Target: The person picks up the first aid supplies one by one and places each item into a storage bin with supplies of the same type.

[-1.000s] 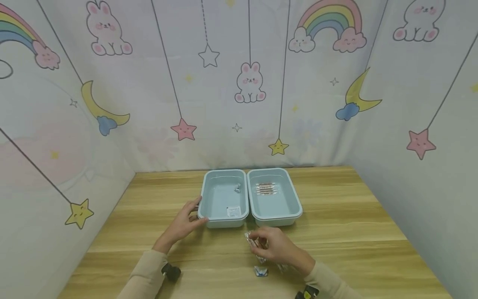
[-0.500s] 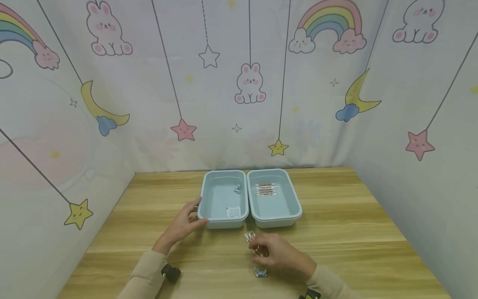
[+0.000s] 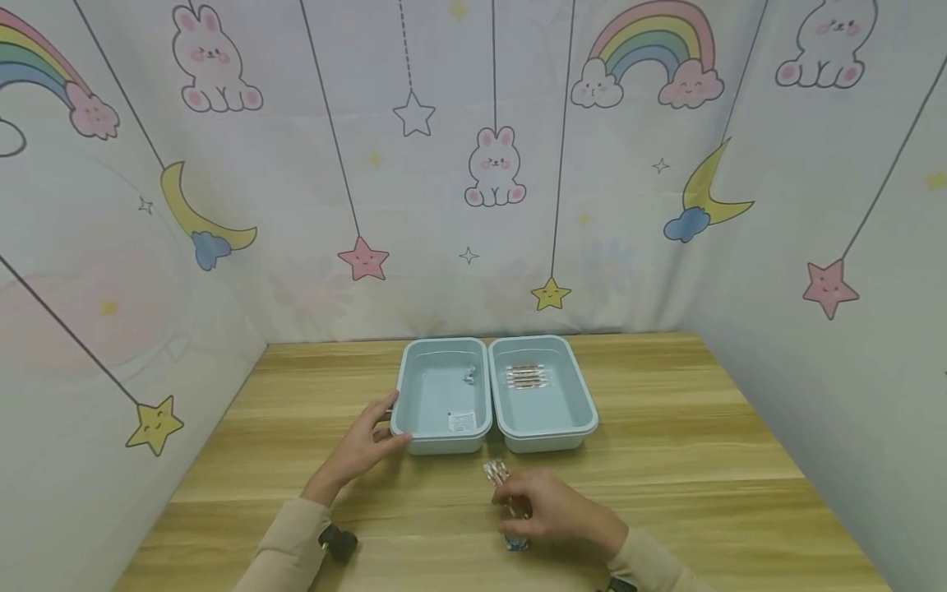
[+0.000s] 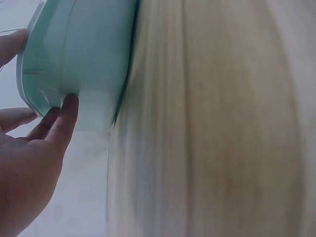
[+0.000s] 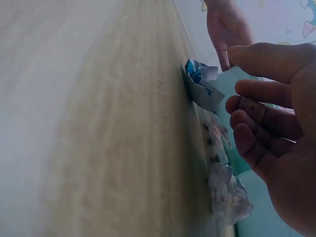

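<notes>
My left hand point(image 3: 364, 448) touches the near left corner of a pale blue plastic basin point(image 3: 440, 445), with its fingers resting on the outer wall in the left wrist view. In front of the basins, my right hand point(image 3: 558, 511) hovers over a clear wrapped packet of brownish sticks point(image 3: 494, 470). Its thumb and fingers are parted with nothing between them in the right wrist view. A folded blue-and-white wrapper point(image 5: 205, 89) lies on the table beyond the fingertips, beside crinkled clear packets point(image 5: 228, 195). In the head view the right hand hides much of these.
A second blue basin point(image 3: 547, 441) stands right beside the first and holds a row of clear-wrapped brownish sticks point(image 3: 527, 376). Inside the left basin lie a white printed square point(image 3: 462, 422) and a small crumpled piece point(image 3: 469, 376). A patterned curtain point(image 3: 422, 304) hangs behind the wooden table point(image 3: 681, 460).
My right hand has shifted slightly towards the near edge and now covers more of the blue-and-white wrapper. The left hand stays at the basin's corner.
</notes>
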`<move>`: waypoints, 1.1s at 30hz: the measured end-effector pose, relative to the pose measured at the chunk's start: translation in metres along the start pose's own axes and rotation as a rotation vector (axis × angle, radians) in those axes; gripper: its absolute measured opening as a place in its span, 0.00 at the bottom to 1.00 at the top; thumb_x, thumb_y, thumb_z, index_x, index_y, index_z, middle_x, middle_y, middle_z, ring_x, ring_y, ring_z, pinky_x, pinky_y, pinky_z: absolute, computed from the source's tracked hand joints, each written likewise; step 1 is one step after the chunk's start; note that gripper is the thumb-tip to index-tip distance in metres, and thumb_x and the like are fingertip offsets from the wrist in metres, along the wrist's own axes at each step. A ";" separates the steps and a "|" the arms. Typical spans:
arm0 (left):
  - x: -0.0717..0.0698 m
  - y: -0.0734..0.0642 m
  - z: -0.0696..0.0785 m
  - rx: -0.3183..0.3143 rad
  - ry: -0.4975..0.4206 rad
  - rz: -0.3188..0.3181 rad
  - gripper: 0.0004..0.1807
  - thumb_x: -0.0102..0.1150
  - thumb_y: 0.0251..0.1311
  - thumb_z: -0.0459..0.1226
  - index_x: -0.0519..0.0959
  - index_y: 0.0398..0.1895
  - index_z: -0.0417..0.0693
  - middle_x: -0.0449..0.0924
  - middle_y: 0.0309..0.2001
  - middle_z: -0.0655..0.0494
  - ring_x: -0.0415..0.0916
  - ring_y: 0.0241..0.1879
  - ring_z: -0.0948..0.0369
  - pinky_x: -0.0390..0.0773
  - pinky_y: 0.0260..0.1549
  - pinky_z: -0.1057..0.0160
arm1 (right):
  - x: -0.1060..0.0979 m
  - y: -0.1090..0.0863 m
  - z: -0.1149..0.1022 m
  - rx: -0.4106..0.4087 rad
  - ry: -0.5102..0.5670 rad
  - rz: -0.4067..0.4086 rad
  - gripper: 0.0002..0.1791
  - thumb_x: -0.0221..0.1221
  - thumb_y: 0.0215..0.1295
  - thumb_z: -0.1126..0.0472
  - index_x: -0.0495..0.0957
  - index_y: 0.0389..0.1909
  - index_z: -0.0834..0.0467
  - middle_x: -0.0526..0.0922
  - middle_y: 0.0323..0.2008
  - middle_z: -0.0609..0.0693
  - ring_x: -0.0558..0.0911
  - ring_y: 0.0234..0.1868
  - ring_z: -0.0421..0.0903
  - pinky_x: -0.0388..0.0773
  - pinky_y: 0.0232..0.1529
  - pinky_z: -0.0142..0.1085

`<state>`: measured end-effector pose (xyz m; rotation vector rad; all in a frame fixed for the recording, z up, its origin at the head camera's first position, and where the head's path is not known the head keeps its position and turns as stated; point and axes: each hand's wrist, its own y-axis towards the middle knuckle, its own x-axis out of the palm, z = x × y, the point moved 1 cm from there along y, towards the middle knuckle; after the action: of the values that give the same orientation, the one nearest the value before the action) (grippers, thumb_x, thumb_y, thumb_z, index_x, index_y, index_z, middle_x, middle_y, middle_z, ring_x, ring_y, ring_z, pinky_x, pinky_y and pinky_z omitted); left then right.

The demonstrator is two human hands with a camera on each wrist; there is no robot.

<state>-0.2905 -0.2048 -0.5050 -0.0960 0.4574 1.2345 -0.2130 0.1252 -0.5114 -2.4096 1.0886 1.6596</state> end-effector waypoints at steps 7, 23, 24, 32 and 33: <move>0.000 -0.001 0.000 -0.006 0.004 -0.002 0.47 0.68 0.58 0.38 0.52 0.75 0.38 0.58 0.68 0.34 0.61 0.67 0.39 0.72 0.65 0.52 | -0.001 -0.001 -0.002 0.003 0.014 -0.039 0.14 0.70 0.54 0.56 0.83 0.40 0.56 0.82 0.32 0.45 0.77 0.31 0.33 0.74 0.33 0.16; 0.000 0.000 0.000 -0.019 0.002 -0.001 0.47 0.68 0.58 0.38 0.52 0.75 0.38 0.57 0.69 0.35 0.60 0.68 0.40 0.71 0.66 0.52 | -0.002 -0.004 -0.003 0.058 0.031 -0.099 0.12 0.70 0.54 0.57 0.83 0.40 0.54 0.80 0.31 0.44 0.75 0.31 0.32 0.73 0.33 0.15; 0.000 0.000 0.000 -0.019 0.001 -0.001 0.47 0.68 0.58 0.38 0.52 0.75 0.38 0.57 0.69 0.35 0.60 0.68 0.40 0.71 0.65 0.52 | -0.002 -0.004 -0.003 0.063 0.033 -0.100 0.12 0.69 0.54 0.57 0.83 0.40 0.54 0.80 0.31 0.44 0.75 0.31 0.31 0.72 0.33 0.15; 0.000 0.001 -0.001 -0.014 0.000 -0.002 0.47 0.68 0.58 0.38 0.52 0.75 0.38 0.56 0.69 0.35 0.60 0.68 0.39 0.72 0.65 0.53 | -0.002 -0.005 -0.004 0.059 0.020 -0.105 0.13 0.69 0.54 0.58 0.84 0.41 0.54 0.81 0.32 0.43 0.74 0.32 0.31 0.72 0.34 0.15; 0.000 0.000 -0.001 -0.013 0.000 -0.002 0.47 0.68 0.58 0.38 0.52 0.75 0.38 0.56 0.69 0.34 0.60 0.68 0.39 0.72 0.65 0.53 | -0.001 -0.005 -0.004 0.049 0.015 -0.103 0.13 0.69 0.54 0.58 0.84 0.41 0.54 0.81 0.32 0.43 0.74 0.32 0.31 0.72 0.34 0.15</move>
<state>-0.2914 -0.2052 -0.5061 -0.1073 0.4493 1.2353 -0.2072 0.1283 -0.5103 -2.4076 0.9773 1.5673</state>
